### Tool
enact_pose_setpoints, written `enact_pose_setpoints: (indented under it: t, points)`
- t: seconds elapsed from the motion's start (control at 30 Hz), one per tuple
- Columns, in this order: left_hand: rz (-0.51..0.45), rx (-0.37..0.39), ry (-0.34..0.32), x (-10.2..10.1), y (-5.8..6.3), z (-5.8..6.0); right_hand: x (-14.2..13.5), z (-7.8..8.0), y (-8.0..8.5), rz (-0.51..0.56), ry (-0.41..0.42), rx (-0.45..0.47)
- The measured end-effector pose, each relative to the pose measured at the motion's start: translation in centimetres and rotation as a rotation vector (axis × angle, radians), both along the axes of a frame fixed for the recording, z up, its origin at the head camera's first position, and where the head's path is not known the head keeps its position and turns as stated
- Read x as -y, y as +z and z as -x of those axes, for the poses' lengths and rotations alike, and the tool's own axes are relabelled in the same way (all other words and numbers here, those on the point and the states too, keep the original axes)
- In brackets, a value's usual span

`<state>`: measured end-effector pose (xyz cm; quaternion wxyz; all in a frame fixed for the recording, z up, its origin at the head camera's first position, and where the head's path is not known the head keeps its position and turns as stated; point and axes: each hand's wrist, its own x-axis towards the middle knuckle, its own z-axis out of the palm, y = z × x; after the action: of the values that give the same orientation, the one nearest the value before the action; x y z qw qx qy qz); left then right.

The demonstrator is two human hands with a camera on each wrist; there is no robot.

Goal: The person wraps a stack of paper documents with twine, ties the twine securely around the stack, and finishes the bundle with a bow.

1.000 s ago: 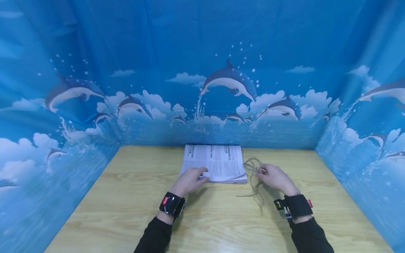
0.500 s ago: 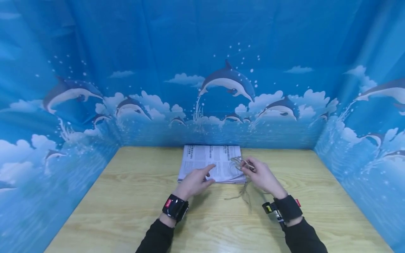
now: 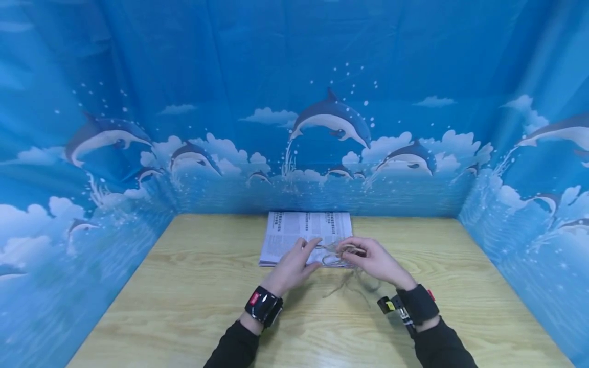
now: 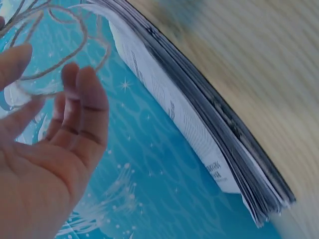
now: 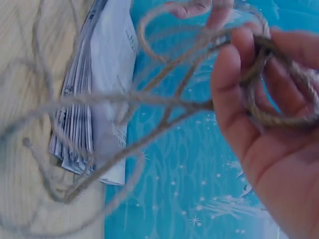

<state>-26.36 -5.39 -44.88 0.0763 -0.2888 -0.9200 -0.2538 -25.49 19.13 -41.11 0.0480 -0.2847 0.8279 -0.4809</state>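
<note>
A bundle of brown twine [image 3: 354, 249] is held in my right hand [image 3: 375, 260], its fingers and thumb pinching the coils. Loops and loose ends [image 5: 114, 154] trail from that grip. My left hand [image 3: 290, 268] reaches up to the near side of the bundle, thumb and forefinger spread apart; in the left wrist view, the twine loops [image 4: 84, 35] pass close to its fingertips. Whether they touch is unclear. Under both hands lies a folded stack of newspapers [image 3: 294, 227], its layered edge [image 4: 199, 109] showing in the left wrist view. The hands cover the stack's front part.
The light wooden table [image 3: 193, 286] extends on both sides of the newspapers. A blue curtain printed with dolphins [image 3: 221, 76] closes off the back and both sides. The newspapers lie close to the back edge. Each wrist wears a black strap [image 3: 264, 306].
My right hand has carried the twine left from beside the newspapers to over their front right corner. My left hand has moved right, closer to the twine.
</note>
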Motion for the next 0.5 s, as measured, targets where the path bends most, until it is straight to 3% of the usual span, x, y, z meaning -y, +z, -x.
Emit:
enact_pose_setpoints:
  t: [0.13, 0.27, 0.4, 0.5]
  points:
    - [-0.036, 0.008, 0.008, -0.3, -0.2, 0.0, -0.5, 0.1, 0.2, 0.006, 0.022, 0.033]
    - [-0.11, 0.068, -0.008, 0.1, 0.4, 0.2, -1.5, 0.5, 0.3, -0.026, -0.077, -0.026]
    - [-0.302, 0.206, -0.063, 1.8, 1.3, 0.9, -3.1, 1.3, 0.0, -0.054, -0.197, -0.083]
    - [-0.495, 0.338, -0.09, 3.5, 1.8, 1.3, -4.7, 1.9, -0.3, -0.062, -0.271, -0.067]
